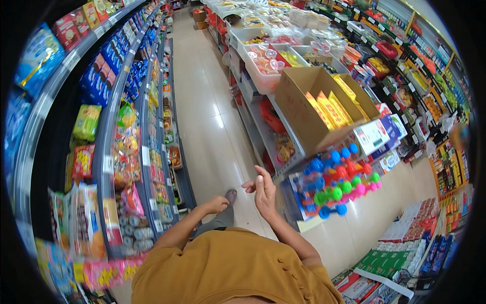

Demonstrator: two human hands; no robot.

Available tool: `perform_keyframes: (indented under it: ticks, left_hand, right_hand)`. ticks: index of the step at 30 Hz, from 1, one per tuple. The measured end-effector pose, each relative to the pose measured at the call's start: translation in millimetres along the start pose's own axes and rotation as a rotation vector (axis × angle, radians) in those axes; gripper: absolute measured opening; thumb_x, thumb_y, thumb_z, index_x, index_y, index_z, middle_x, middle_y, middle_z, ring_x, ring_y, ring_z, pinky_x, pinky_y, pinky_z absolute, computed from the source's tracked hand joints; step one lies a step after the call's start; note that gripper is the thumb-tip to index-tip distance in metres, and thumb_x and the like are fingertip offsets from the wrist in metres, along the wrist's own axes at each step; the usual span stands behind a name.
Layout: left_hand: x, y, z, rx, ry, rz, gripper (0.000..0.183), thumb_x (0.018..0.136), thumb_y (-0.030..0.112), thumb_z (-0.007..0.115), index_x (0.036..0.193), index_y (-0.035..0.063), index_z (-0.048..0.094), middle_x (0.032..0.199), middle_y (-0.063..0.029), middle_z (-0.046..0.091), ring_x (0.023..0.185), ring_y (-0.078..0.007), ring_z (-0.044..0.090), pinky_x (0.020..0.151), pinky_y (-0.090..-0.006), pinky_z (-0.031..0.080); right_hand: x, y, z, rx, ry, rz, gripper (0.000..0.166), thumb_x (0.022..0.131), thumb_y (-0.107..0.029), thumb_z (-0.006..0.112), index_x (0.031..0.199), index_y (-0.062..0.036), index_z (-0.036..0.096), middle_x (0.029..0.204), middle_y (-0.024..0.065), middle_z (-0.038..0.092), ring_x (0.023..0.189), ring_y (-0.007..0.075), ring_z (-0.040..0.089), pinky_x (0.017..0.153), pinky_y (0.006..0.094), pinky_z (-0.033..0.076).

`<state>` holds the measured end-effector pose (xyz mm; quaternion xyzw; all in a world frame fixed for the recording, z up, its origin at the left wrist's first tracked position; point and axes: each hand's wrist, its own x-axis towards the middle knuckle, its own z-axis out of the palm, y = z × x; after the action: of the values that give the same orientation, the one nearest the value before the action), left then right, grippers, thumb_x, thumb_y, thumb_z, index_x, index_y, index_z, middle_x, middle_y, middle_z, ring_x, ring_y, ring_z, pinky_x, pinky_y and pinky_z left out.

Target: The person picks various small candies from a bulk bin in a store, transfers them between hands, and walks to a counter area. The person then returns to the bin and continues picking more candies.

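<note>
My left hand [215, 205] is held low in front of my body, its fingers curled in; whether something small is inside cannot be told. To its right, my right hand [264, 190] is raised with the fingers partly spread and nothing in them. It is nearest to a display of colourful dumbbell-shaped plastic containers [336, 182] at the end of the middle shelving. Above that display, a cardboard box [303, 110] holds several yellow packets [329, 110]. Neither hand touches the goods.
Shelves of packaged snacks [127, 152] line the left side. A tiled aisle floor [205, 98] runs ahead. White plastic bins [262, 76] of wrapped sweets stand on the middle shelving. Produce racks [410, 76] are at the far right, stacked cartons [391, 254] at lower right.
</note>
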<state>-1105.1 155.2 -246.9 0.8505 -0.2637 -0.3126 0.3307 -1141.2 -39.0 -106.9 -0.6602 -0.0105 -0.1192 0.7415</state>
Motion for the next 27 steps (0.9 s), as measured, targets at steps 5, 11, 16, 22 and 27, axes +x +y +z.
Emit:
perform_keyframes:
  ticks: [5,11,16,22,27]
  left_hand:
    - [64.3,-22.1,-95.6,0.000,0.222,0.049,0.027,0.075,0.010,0.045,0.093,-0.0015,0.061,0.089,-0.0214,0.061,0.084,-0.0350,0.058,0.077,-0.0384,0.046]
    - [131.6,-1.6,-218.2,-0.116,0.471,0.146,0.022,0.078,0.010,0.048,0.093,-0.0011,0.061,0.087,-0.0200,0.061,0.080,-0.0334,0.059,0.072,-0.0363,0.047]
    - [182.4,24.0,-293.1,-0.157,0.390,0.272,0.019,0.079,0.008,0.053,0.095,0.0003,0.060,0.081,-0.0179,0.061,0.071,-0.0290,0.060,0.065,-0.0327,0.047]
    - [249.0,43.6,-392.8,-0.161,0.257,0.385,0.017,0.080,0.004,0.052,0.095,0.0004,0.060,0.079,-0.0149,0.062,0.067,-0.0227,0.060,0.062,-0.0311,0.047]
    - [287.9,19.4,-489.4,-0.047,0.331,0.404,0.019,0.080,0.002,0.053,0.097,-0.0010,0.060,0.075,-0.0100,0.062,0.058,-0.0137,0.056,0.055,-0.0256,0.046]
  right_hand:
    - [111.7,11.5,18.1,0.066,0.030,-0.048,0.045,0.095,-0.032,0.029,0.112,0.0058,0.046,0.076,0.0099,0.063,0.062,0.0100,0.054,0.060,0.0237,0.045]
    - [224.8,3.2,35.1,-0.028,0.127,-0.022,0.043,0.095,-0.033,0.029,0.095,0.0034,0.051,0.073,0.0122,0.063,0.062,0.0137,0.056,0.058,0.0245,0.045]
    - [316.9,7.3,61.9,0.026,0.166,-0.128,0.037,0.095,-0.027,0.032,0.114,0.0027,0.042,0.076,0.0141,0.062,0.065,0.0147,0.056,0.061,0.0254,0.045]
    - [424.3,27.7,90.2,0.112,0.202,-0.260,0.037,0.094,-0.018,0.033,0.125,0.0015,0.031,0.095,0.0167,0.060,0.072,0.0141,0.057,0.062,0.0248,0.046]
    - [518.6,27.5,99.4,0.282,0.263,-0.248,0.048,0.085,0.001,0.036,0.130,-0.0011,0.020,0.113,0.0186,0.050,0.084,0.0166,0.055,0.065,0.0255,0.046]
